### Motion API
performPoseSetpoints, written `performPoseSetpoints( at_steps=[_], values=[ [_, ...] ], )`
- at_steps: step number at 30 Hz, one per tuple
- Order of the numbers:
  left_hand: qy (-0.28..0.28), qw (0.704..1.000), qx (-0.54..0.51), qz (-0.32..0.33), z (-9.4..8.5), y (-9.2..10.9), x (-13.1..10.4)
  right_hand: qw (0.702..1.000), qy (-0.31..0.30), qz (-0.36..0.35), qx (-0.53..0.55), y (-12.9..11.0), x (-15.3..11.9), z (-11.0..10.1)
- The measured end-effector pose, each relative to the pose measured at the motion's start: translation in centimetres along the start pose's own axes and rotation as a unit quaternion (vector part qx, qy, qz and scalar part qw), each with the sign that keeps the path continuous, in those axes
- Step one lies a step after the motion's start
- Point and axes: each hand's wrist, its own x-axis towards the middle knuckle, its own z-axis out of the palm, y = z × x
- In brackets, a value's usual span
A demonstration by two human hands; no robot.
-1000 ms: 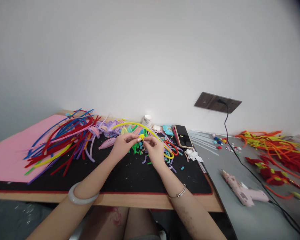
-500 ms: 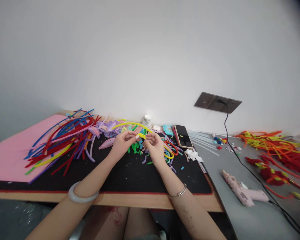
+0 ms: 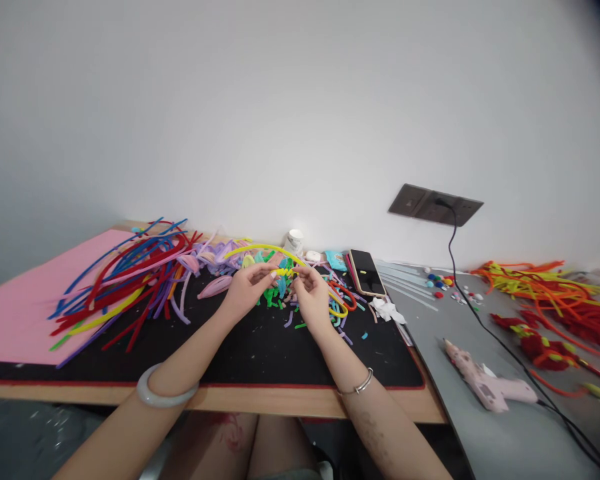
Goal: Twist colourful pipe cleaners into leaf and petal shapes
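Observation:
Above the black mat [image 3: 220,353], a yellow pipe cleaner [image 3: 285,273] is pinched between my two hands, its middle stretch coiled into tight turns. My left hand [image 3: 250,285] is closed on the coil's left end, thumb against fingers. On the other end, my right hand [image 3: 310,292] grips the pipe cleaner in a pinch. Behind my hands, a long yellow strand [image 3: 265,247] arches over; whether it joins the coil is hidden by my fingers. Green cut pieces [image 3: 273,297] and other short coloured bits lie just beneath and beyond my hands.
Left, many pipe cleaners [image 3: 125,280] overlap a pink sheet [image 3: 25,313]. A white cup [image 3: 295,241] and a phone [image 3: 367,272] stand and lie near the wall. On the grey surface rest a pink glue gun [image 3: 487,383] with its black cable, clear glue sticks [image 3: 410,283] and pompoms [image 3: 437,283].
My right hand has shifted slightly right and away from my left hand, so more of the yellow coil shows between them. The things on the table stay put.

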Motion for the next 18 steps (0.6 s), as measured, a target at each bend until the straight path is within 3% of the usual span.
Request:
performPoseSetpoints(
  at_steps=[5, 13, 18],
  values=[
    [0.031, 0.999, 0.028, 0.019, -0.3, -0.38, 0.05, 1.0, 0.017, 0.0, -0.016, -0.22, 0.03, -0.09],
    [-0.021, 0.999, 0.04, 0.018, -0.01, 0.31, -0.15, 0.997, -0.037, -0.032, -0.059, -0.06, -0.17, 0.05],
    [-0.024, 0.995, 0.094, 0.033, -0.02, 0.15, -0.09, 0.994, -0.059, -0.033, -0.082, 0.22, -0.28, 0.05]
  ],
)
